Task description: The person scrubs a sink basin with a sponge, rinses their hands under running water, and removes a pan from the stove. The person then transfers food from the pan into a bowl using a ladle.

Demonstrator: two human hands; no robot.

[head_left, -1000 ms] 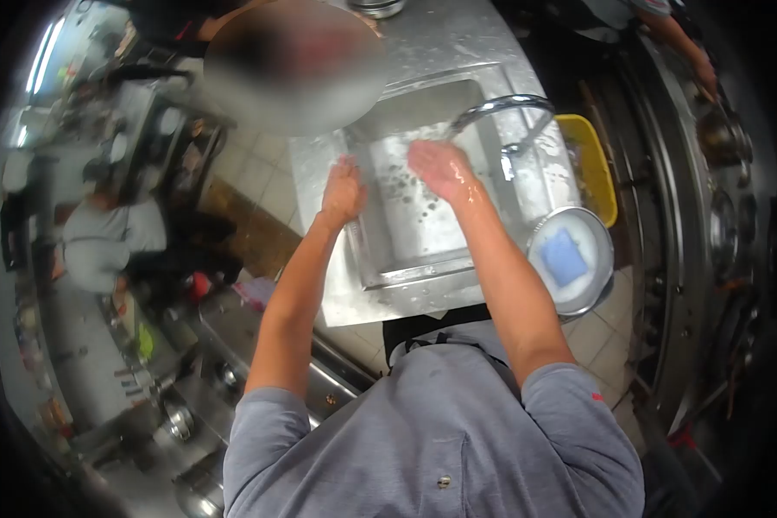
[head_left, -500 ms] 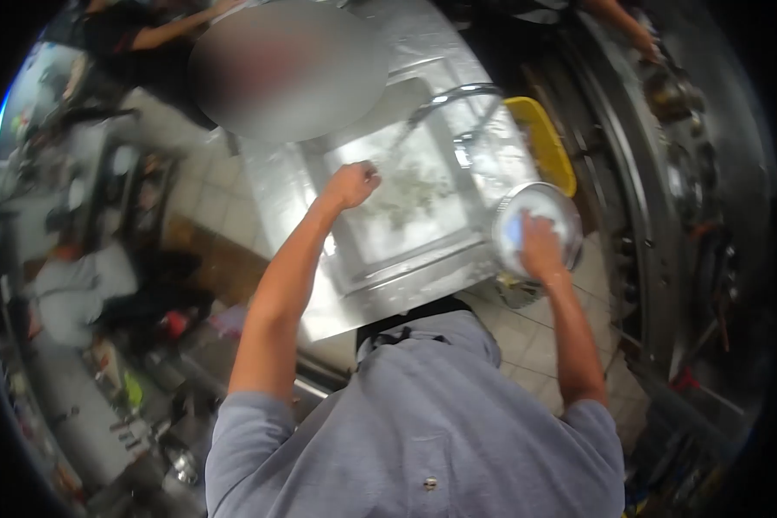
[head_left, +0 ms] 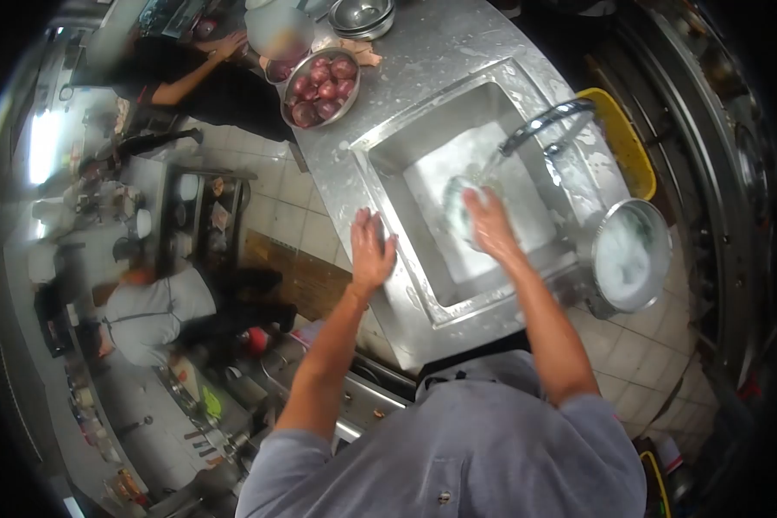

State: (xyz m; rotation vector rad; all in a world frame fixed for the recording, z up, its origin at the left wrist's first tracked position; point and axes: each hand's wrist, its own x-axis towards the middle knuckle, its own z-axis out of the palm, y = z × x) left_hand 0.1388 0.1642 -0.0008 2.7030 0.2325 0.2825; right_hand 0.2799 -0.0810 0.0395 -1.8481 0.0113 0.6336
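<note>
My left hand rests on the metal counter just left of the sink, its fingers stretched out. Inside the sink, my right hand grips a pale oval thing with greenish edges; motion blur hides its exact kind. Water runs from the curved faucet close to that hand. Whitish, cloudy water covers the sink bottom. At the sink's right stands a round metal bowl holding white suds and something dark green.
A metal bowl of red onions sits at the counter's far left, near stacked metal bowls. A yellow basket is beyond the faucet. One person's arm reaches at upper left; another person in grey bends at left.
My right hand has left the suds bowl and come into the sink with the pale thing. My left hand has gone from above the sink to flat on the counter. The view has shifted.
</note>
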